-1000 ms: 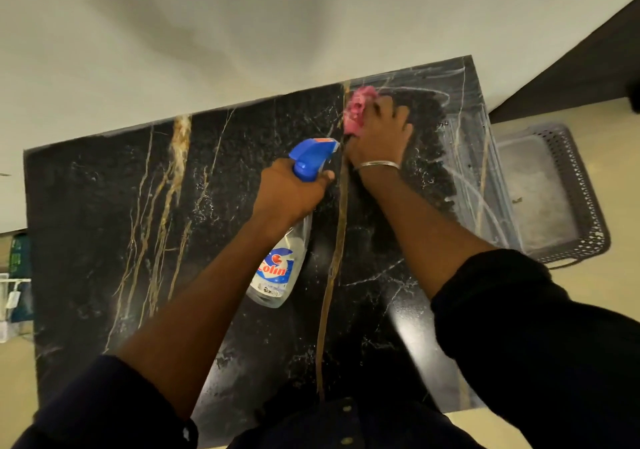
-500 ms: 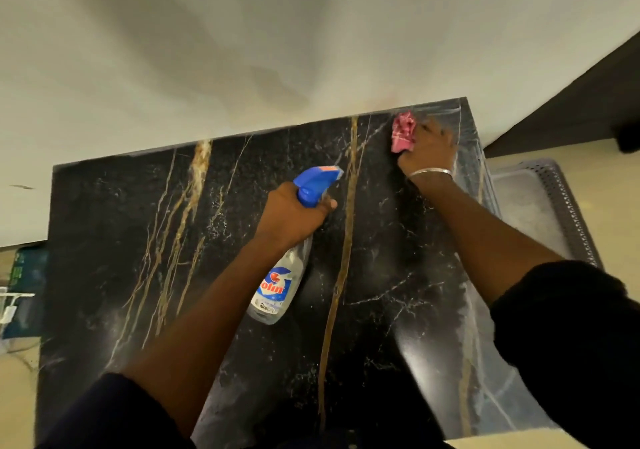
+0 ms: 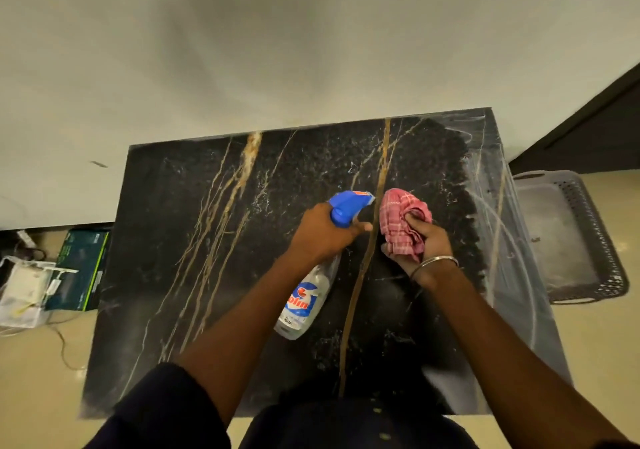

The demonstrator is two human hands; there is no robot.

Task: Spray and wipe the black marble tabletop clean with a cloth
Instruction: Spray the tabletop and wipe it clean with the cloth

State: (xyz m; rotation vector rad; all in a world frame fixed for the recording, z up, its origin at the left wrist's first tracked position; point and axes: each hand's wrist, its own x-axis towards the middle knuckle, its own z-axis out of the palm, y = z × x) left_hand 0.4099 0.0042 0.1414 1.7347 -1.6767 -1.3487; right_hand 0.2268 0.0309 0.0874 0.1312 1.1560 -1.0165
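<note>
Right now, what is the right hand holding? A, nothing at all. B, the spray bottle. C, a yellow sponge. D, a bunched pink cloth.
D: the right hand grips the bunched pink cloth just above the marble, while the left hand holds the spray bottle.

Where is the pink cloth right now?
In the head view, the pink cloth is bunched in the right hand, right of centre over the black marble tabletop, beside the spray bottle that the left hand grips.
</note>
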